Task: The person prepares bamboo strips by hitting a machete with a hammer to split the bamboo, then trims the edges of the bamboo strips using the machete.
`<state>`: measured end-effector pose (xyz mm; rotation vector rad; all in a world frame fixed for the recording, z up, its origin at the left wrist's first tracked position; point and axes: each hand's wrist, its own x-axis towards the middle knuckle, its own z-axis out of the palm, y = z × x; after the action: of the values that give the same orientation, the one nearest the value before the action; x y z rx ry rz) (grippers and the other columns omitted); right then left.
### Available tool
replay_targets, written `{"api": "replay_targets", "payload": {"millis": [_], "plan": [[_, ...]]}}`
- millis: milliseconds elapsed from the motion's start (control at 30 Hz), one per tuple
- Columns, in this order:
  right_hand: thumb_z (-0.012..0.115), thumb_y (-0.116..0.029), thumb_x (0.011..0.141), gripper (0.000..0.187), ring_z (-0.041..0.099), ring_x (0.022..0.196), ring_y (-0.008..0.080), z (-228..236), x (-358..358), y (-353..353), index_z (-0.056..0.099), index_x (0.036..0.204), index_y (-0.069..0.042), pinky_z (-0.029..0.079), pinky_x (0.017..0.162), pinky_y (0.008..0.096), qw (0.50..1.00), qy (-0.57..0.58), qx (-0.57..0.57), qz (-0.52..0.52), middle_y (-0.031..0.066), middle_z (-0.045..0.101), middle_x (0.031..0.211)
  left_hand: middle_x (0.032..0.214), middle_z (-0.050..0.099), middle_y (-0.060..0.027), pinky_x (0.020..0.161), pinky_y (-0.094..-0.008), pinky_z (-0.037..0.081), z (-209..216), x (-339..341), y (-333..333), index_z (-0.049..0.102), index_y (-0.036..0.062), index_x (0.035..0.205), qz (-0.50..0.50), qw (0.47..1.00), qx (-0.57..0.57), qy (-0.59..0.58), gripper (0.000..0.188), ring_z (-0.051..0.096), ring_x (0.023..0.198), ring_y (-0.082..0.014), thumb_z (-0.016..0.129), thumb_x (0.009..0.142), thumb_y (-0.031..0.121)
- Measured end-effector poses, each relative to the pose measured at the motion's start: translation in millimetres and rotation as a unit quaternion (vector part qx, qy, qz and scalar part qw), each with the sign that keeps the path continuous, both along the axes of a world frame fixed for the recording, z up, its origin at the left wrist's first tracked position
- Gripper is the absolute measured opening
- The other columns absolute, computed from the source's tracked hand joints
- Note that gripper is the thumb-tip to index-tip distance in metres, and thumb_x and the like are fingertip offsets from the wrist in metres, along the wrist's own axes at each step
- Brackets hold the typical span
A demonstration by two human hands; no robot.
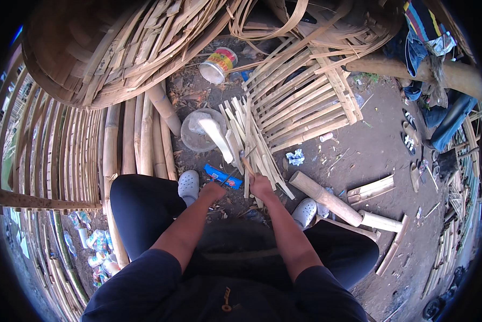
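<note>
My left hand (pixel 214 191) is closed around one end of a thin dark blade-like piece (pixel 230 176), which points away over a blue packet (pixel 222 176). Just to its right, my right hand (pixel 261 185) grips a short wooden-handled tool (pixel 247 163). The tool's far end is small and dark, and its kind is hard to make out. Both hands are low over the ground between my feet. Beyond them lies a loose pile of split bamboo strips (pixel 246 129), touching or just under the tool. The fingers' undersides are hidden.
Behind the strips stands a slatted bamboo panel (pixel 305 107). A grey basin (pixel 193 140) holding a pale piece and a colourful bucket (pixel 218 65) lie at centre-left. Thick bamboo lengths (pixel 327 198) lie right. Large woven baskets (pixel 117 48) overhang the top; bamboo rails (pixel 63 145) line the left.
</note>
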<state>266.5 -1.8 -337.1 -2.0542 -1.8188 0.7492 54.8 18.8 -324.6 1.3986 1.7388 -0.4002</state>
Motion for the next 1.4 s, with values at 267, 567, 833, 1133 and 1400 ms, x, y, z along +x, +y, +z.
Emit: {"api": "replay_targets", "payload": {"millis": [267,567,833,1133,1400], "plan": [[0.045,-0.028,0.095,0.038,0.061,0.079,0.045,149,25,65,0.06,0.084,0.005,0.048,0.072,0.0505,0.993,0.015,0.113,0.005,0.0305,0.061,0.079,0.099,0.065,-0.0234,0.086,-0.0421,0.049,-45,-17,6,0.067,-0.0011,0.096,-0.029,0.998,0.046,-0.026,0.04,0.064,0.097,-0.0344,0.053,0.075,0.03],[0.047,-0.022,0.095,0.03,0.051,0.048,0.0303,180,2,60,0.054,0.079,0.003,0.04,0.048,0.0398,0.875,0.267,0.388,-0.114,0.0197,0.053,0.058,0.089,0.067,-0.0223,0.075,-0.0416,0.052,-7,4,-2,0.069,-0.0023,0.089,0.055,0.991,0.101,-0.074,0.038,0.067,0.082,-0.0328,0.055,0.072,0.028],[0.041,-0.033,0.095,0.044,0.06,0.084,0.0477,28,-2,11,0.061,0.091,0.006,0.047,0.08,0.0517,0.997,0.063,-0.017,-0.035,0.0309,0.061,0.082,0.087,0.068,-0.0202,0.08,-0.0431,0.05,-53,-14,-2,0.067,-0.0018,0.093,-0.039,0.994,0.101,0.019,0.042,0.067,0.081,-0.0307,0.052,0.077,0.034],[0.047,-0.022,0.097,0.032,0.049,0.046,0.0284,238,26,70,0.049,0.077,0.003,0.041,0.049,0.0401,0.913,0.211,0.334,-0.107,0.0168,0.05,0.054,0.075,0.066,-0.0221,0.072,-0.04,0.052,-66,-13,-3,0.068,-0.0037,0.078,-0.051,0.997,0.046,-0.041,0.04,0.067,0.074,-0.0306,0.051,0.075,0.032],[0.039,-0.029,0.097,0.041,0.061,0.071,0.0434,-32,15,-12,0.057,0.083,0.005,0.048,0.069,0.0501,0.998,0.011,0.038,-0.043,0.0266,0.062,0.077,0.075,0.067,-0.0191,0.067,-0.0395,0.052,-24,9,3,0.067,-0.0036,0.079,-0.003,0.997,-0.051,-0.051,0.037,0.067,0.071,-0.0291,0.054,0.074,0.03]]}}
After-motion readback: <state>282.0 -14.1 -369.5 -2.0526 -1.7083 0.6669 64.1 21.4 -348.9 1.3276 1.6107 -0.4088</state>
